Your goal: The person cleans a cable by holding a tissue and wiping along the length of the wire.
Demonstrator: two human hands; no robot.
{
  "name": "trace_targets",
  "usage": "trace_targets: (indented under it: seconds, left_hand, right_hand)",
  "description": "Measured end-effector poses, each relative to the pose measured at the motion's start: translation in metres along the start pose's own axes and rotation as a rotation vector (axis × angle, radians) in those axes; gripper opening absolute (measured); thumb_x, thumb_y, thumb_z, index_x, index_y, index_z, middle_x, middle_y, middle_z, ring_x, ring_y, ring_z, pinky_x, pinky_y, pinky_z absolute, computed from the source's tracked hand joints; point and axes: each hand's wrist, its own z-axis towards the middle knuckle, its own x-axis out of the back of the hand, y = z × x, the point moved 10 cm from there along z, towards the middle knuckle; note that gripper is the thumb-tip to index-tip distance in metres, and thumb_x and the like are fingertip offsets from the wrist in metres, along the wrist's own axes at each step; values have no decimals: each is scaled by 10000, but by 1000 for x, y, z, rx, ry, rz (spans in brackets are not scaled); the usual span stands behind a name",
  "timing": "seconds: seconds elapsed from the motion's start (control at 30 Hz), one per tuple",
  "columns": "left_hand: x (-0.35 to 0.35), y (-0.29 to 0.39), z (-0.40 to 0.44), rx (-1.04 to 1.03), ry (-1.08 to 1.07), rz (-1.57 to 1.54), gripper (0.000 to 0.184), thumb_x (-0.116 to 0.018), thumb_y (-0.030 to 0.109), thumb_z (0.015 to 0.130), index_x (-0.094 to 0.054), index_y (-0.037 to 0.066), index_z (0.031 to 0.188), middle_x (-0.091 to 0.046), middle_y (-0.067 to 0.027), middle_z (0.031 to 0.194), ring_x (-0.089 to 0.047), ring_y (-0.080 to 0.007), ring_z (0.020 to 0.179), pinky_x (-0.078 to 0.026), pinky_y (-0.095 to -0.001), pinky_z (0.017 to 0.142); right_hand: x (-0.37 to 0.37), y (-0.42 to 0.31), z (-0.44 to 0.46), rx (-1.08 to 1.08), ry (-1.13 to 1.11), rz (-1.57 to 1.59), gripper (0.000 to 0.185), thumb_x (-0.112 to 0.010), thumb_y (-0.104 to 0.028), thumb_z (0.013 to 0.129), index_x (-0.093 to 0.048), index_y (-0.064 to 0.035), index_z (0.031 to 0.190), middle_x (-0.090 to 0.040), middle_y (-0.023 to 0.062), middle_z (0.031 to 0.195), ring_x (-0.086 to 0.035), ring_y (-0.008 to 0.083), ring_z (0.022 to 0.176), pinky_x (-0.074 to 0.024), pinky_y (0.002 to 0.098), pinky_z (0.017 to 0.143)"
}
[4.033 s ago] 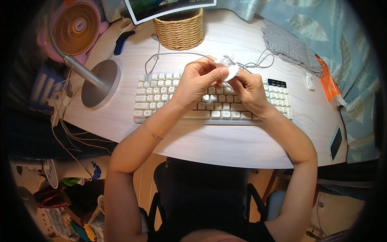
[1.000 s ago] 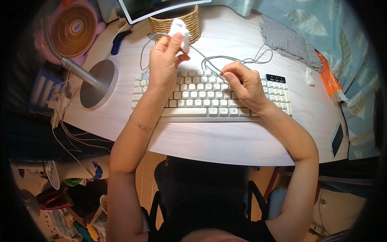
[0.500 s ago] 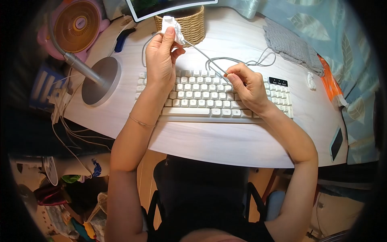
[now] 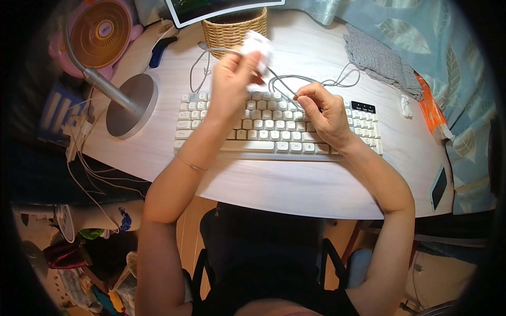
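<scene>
My left hand [image 4: 233, 81] is closed on a crumpled white tissue [image 4: 258, 46], which wraps around a grey cable [image 4: 282, 80]; both hand and tissue are blurred by motion. My right hand [image 4: 326, 113] pinches the same cable between thumb and fingers, above the right part of a cream keyboard [image 4: 243, 146]. Between the two hands the cable runs fairly straight. Beyond my left hand the cable's other end lies loosely near the woven basket, and more of it is looped on the desk behind the keyboard.
A woven basket [image 4: 226, 36] stands below a screen [image 4: 211, 9]. To the left are a lamp base [image 4: 132, 105], a pink round heater [image 4: 103, 29] and a blue-handled tool [image 4: 158, 52]. On the right lie grey knitted cloth [image 4: 382, 60], an orange packet [image 4: 433, 110], another crumpled tissue [image 4: 406, 106] and a phone [image 4: 438, 188].
My left hand and the tissue have slid along the cable to the right, toward my right hand. More cable shows behind the left hand. My right hand has stayed in place.
</scene>
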Motion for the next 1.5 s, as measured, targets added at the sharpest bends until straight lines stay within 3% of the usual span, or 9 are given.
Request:
trace_targets:
  seconds: [0.17,0.3,0.4,0.5,0.83,1.0,1.13,1.27,1.5]
  left_hand:
    - [41,4,14,-31,184,-167,221,-532,264,816,-527,47,778,-549,-16,689,-499,-72,600,-424,-190,532]
    - [3,-11,2,80,2,-70,201,-532,226,817,-518,33,869,-554,-22,776,-499,-61,618,-412,-189,527]
    - [-41,-29,-19,139,-425,213,221,-526,205,822,-518,13,932,-552,-25,775,-498,-60,613,-411,-186,524]
    - [-47,-35,-23,179,-456,91,228,-524,210,824,-514,8,928,-549,-29,775,-497,-63,605,-413,-185,522]
    - [43,-8,15,48,204,-334,219,-487,269,843,-499,55,799,-503,1,675,-471,-58,604,-435,-178,516]
    - [35,-27,11,194,194,-367,195,-554,241,803,-505,52,813,-518,-3,690,-464,-54,602,-426,-180,518]
    - [-11,-28,-4,250,-100,-143,200,-560,157,792,-496,19,922,-544,-37,826,-502,-66,687,-426,-178,533]
    - [-43,-41,-21,288,-429,53,179,-612,170,753,-556,18,829,-556,-20,709,-492,-54,592,-413,-178,523]
    - [-3,-26,1,209,-75,-172,177,-563,202,797,-492,43,828,-523,-13,747,-472,-55,608,-419,-177,509]
  right_hand:
    - [-2,3,-1,-26,-23,16,119,-469,-111,848,-509,-4,814,-432,-30,503,-305,18,431,-232,183,391]
    - [1,3,-1,-7,-1,-4,84,-502,-100,821,-531,-22,817,-458,-3,464,-400,57,381,-288,213,369]
    - [2,1,-1,-3,23,-3,81,-501,-97,821,-530,-22,816,-469,-5,475,-411,59,385,-296,216,371]
    - [2,1,-1,8,33,0,83,-501,-97,821,-530,-20,817,-471,-7,479,-411,59,387,-299,216,372]
    - [-2,1,-1,29,10,7,100,-506,-114,824,-529,-18,809,-425,-23,444,-365,41,367,-274,206,356]
    - [0,-1,-1,33,6,-25,91,-505,-105,821,-528,-18,807,-421,-20,440,-371,42,368,-278,207,355]
    - [1,-4,-1,30,18,-34,72,-509,-89,812,-527,-20,807,-449,-4,460,-403,58,381,-304,213,371]
    - [3,-1,-1,-16,18,-41,46,-511,-69,802,-529,-27,811,-477,10,482,-441,78,400,-338,225,394]
    - [0,-4,0,32,-3,-30,73,-522,-87,806,-547,-19,816,-480,2,476,-437,61,394,-331,207,379]
